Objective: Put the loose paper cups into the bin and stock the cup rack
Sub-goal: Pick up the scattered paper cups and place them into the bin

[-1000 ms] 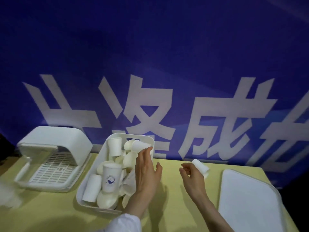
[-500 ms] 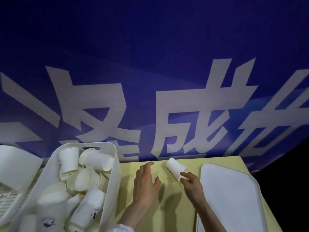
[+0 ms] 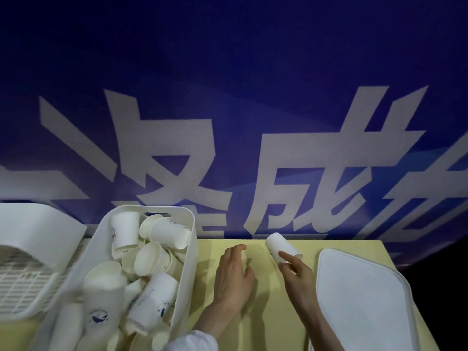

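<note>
White paper cup (image 3: 281, 247) pinched in right hand (image 3: 298, 272), apparently tilted; left hand (image 3: 234, 274) open, empty, beside bin (image 3: 188, 249).

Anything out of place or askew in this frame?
Yes. The cups in the white bin lie jumbled, tipped every way rather than nested. One paper cup is still outside it, on its side in the right hand. The cup rack looks unstocked. No spill or damage visible.

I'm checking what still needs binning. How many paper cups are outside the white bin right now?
1. The single cup is held in the right hand above the yellow table, right of the bin. Others may lie out of view.
</note>
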Available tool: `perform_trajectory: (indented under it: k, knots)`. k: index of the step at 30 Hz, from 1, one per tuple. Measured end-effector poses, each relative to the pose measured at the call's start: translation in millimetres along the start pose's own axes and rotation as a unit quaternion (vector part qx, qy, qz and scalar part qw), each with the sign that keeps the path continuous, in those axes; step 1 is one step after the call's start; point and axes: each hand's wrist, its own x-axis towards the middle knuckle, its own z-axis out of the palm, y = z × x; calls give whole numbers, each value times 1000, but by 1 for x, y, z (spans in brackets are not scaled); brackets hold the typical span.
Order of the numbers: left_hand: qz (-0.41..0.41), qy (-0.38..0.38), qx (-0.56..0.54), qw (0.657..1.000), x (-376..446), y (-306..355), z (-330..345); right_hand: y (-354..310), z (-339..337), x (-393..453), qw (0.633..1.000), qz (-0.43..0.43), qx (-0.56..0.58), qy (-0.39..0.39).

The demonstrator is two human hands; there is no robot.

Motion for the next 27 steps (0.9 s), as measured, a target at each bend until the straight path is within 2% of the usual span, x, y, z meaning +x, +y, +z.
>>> perform_trajectory:
  k: [5, 9, 13, 17, 19, 22, 27]
  knots:
    - [18, 83, -37, 996, -28, 3, -32, -63, 3, -34, 995, -101, 26, -4]
    - [28, 216, -75, 973, -53, -11, -79, -106, 32, -64, 984, -154, 57, -64]
    - [-21, 320, -105, 941, -79, -40, -128, -138, 78, -101, 968, -187, 76, -151]
    - [-48, 344, -113, 931, -100, -71, -155, -168, 125, -117, 942, -211, 73, -252]
    - [-49, 355, -102, 928, -108, -80, -160, -174, 142, -120, 933, -194, 43, -299]
    - [-45, 346, -93, 932, -115, -81, -157, -160, 140, -124, 944, -173, 17, -281]
    - [1, 296, -98, 950, -107, -50, -131, -114, 87, -121, 968, -133, 8, -214]
